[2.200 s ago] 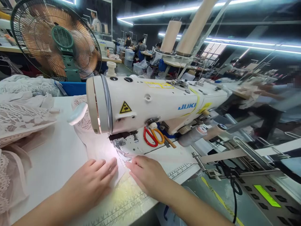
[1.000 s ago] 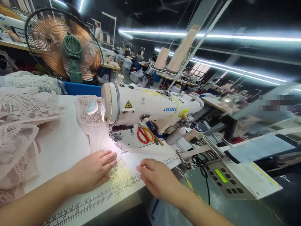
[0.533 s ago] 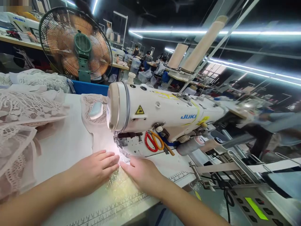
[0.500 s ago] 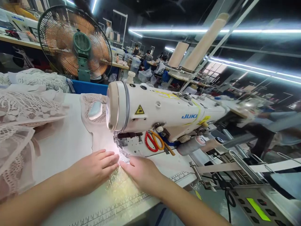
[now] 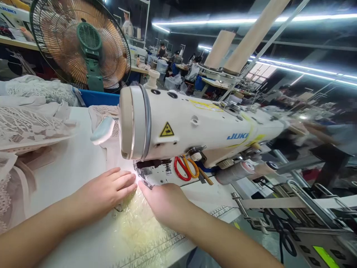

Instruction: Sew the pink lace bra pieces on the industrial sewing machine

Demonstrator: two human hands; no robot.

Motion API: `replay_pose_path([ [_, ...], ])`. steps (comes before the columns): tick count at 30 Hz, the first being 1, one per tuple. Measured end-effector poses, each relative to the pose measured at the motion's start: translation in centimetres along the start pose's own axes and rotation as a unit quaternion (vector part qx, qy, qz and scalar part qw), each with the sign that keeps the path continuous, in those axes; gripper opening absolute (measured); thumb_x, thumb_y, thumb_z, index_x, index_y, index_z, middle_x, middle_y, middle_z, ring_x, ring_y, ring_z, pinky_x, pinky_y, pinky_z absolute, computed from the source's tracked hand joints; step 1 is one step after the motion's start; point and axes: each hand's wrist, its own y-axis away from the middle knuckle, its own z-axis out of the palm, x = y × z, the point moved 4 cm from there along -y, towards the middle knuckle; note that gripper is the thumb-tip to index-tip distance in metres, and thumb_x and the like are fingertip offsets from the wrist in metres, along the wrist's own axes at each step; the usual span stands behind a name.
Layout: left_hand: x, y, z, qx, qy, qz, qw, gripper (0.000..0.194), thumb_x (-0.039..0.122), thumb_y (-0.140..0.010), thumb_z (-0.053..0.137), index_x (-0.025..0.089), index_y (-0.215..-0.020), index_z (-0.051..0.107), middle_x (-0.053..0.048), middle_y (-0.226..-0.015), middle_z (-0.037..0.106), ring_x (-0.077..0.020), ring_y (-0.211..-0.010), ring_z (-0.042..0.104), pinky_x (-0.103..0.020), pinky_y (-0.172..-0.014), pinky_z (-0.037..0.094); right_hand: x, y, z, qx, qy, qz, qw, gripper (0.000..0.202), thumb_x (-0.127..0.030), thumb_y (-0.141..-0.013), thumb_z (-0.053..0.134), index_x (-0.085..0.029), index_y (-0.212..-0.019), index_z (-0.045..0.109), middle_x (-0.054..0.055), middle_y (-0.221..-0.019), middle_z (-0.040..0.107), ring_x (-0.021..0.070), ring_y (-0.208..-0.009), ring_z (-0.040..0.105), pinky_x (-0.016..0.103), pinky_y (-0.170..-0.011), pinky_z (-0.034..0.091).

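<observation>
Pale pink fabric point(image 5: 111, 153) with a lace end lies under the head of a white sewing machine point(image 5: 178, 126). My left hand point(image 5: 110, 188) rests flat on the work in front of the needle area, fingers stretched out. My right hand point(image 5: 164, 201) is just right of it, thumb pointing toward the lit sewing spot beside a metal guide point(image 5: 143, 178). Its other fingers are curled under and hidden, and whatever they hold is out of sight. The needle and presser foot are mostly hidden behind the machine head.
Lace garment pieces point(image 5: 30, 126) are heaped at left. Red- and orange-handled scissors point(image 5: 182, 169) and thread spools point(image 5: 235, 172) lie under the machine arm. A large fan point(image 5: 83, 48) stands behind. A ruler strip point(image 5: 156, 249) runs along the table's front edge. Metal tape feeder point(image 5: 259, 219) at right.
The view has shifted closer, so the machine looks larger and the fan sits further left. Both hands stay close together by the sewing spot, with only a slight shift.
</observation>
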Motion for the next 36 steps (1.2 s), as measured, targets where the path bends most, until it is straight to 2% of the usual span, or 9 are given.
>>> replay_pose_path([
  [9, -1.5, -0.7, -0.4, -0.005, -0.033, -0.030, 0.999, 0.040, 0.002, -0.086, 0.042, 0.023, -0.114, 0.060, -0.008, -0.117, 0.064, -0.0241, -0.103, 0.057, -0.042, -0.095, 0.039, -0.9, -0.7, -0.6, -0.016, -0.014, 0.048, 0.999, 0.089, -0.013, -0.071, 0.064, -0.018, -0.150, 0.024, 0.008, -0.069, 0.068, 0.0252, -0.059, 0.065, 0.030, -0.051, 0.044],
  [13, -2.2, -0.4, 0.1, -0.014, -0.073, -0.049, 0.996, 0.041, 0.000, -0.086, 0.040, 0.022, -0.114, 0.059, -0.008, -0.118, 0.063, -0.0249, -0.107, 0.055, -0.042, -0.095, 0.038, -1.4, -0.5, 1.0, -0.011, -0.013, 0.056, 0.998, 0.090, -0.015, -0.069, 0.064, -0.019, -0.150, 0.024, 0.008, -0.075, 0.068, 0.0231, -0.061, 0.064, 0.028, -0.049, 0.041],
  [17, -2.6, -0.1, 0.3, -0.024, -0.112, -0.080, 0.990, 0.043, 0.001, -0.086, 0.038, 0.024, -0.116, 0.059, -0.009, -0.124, 0.060, -0.0273, -0.117, 0.051, -0.046, -0.099, 0.036, -2.1, 0.3, 4.2, 0.165, -0.022, 0.020, 0.986, 0.073, -0.018, -0.067, 0.062, -0.017, -0.139, 0.046, 0.006, -0.073, 0.064, 0.0205, -0.059, 0.060, 0.028, -0.047, 0.038],
  [21, -4.4, 0.1, -0.1, -0.033, -0.129, -0.200, 0.971, 0.026, 0.016, -0.089, 0.044, 0.019, -0.107, 0.063, -0.015, -0.114, 0.062, -0.0357, -0.117, 0.051, -0.053, -0.094, 0.040, -1.8, 1.7, 5.7, 0.433, -0.049, 0.000, 0.900, 0.048, -0.016, -0.070, 0.054, -0.016, -0.118, 0.061, 0.003, -0.066, 0.059, 0.0182, -0.056, 0.054, 0.030, -0.049, 0.036],
  [25, -6.4, 0.0, -0.5, -0.072, -0.094, -0.349, 0.930, 0.032, 0.027, -0.091, 0.044, 0.007, -0.109, 0.063, -0.025, -0.116, 0.059, -0.0416, -0.116, 0.051, -0.057, -0.093, 0.042, -1.5, 1.7, 5.8, 0.467, -0.063, -0.019, 0.882, 0.041, -0.018, -0.077, 0.047, -0.017, -0.115, 0.062, 0.002, -0.066, 0.059, 0.0172, -0.057, 0.053, 0.030, -0.051, 0.036],
  [28, -4.4, 0.1, -2.3, -0.088, -0.104, -0.384, 0.913, 0.041, 0.024, -0.089, 0.048, 0.003, -0.125, 0.053, -0.029, -0.130, 0.052, -0.0422, -0.123, 0.048, -0.058, -0.097, 0.040, -1.5, 1.6, 6.2, 0.438, -0.074, -0.027, 0.896, 0.040, -0.019, -0.083, 0.042, -0.016, -0.117, 0.063, 0.004, -0.073, 0.064, 0.0187, -0.063, 0.058, 0.030, -0.056, 0.041],
  [32, 2.8, 1.7, -7.1, -0.092, -0.134, -0.315, 0.935, 0.035, 0.022, -0.083, 0.059, 0.016, -0.118, 0.058, -0.014, -0.129, 0.059, -0.0298, -0.117, 0.054, -0.043, -0.097, 0.046, -1.4, 1.2, 7.4, 0.392, -0.108, -0.015, 0.913, 0.041, -0.021, -0.092, 0.034, -0.018, -0.121, 0.063, 0.006, -0.085, 0.069, 0.0193, -0.075, 0.063, 0.030, -0.066, 0.047],
  [34, 6.2, 4.4, -10.3, -0.033, -0.188, -0.305, 0.933, 0.026, 0.021, -0.088, 0.052, 0.018, -0.113, 0.059, -0.011, -0.117, 0.065, -0.0254, -0.104, 0.061, -0.039, -0.088, 0.051, -1.4, 0.9, 7.6, 0.355, -0.123, -0.004, 0.927, 0.042, -0.022, -0.094, 0.032, -0.020, -0.124, 0.062, 0.006, -0.093, 0.070, 0.0199, -0.082, 0.064, 0.030, -0.071, 0.048],
  [36, 8.0, 9.0, -13.8, 0.074, -0.297, -0.362, 0.881, 0.031, 0.026, -0.092, 0.046, 0.017, -0.120, 0.056, -0.014, -0.124, 0.061, -0.0289, -0.115, 0.056, -0.045, -0.098, 0.045, -1.6, 0.9, 7.4, 0.307, -0.133, 0.006, 0.942, 0.043, -0.022, -0.094, 0.032, -0.020, -0.126, 0.061, 0.008, -0.100, 0.070, 0.0212, -0.087, 0.064, 0.031, -0.075, 0.048],
])
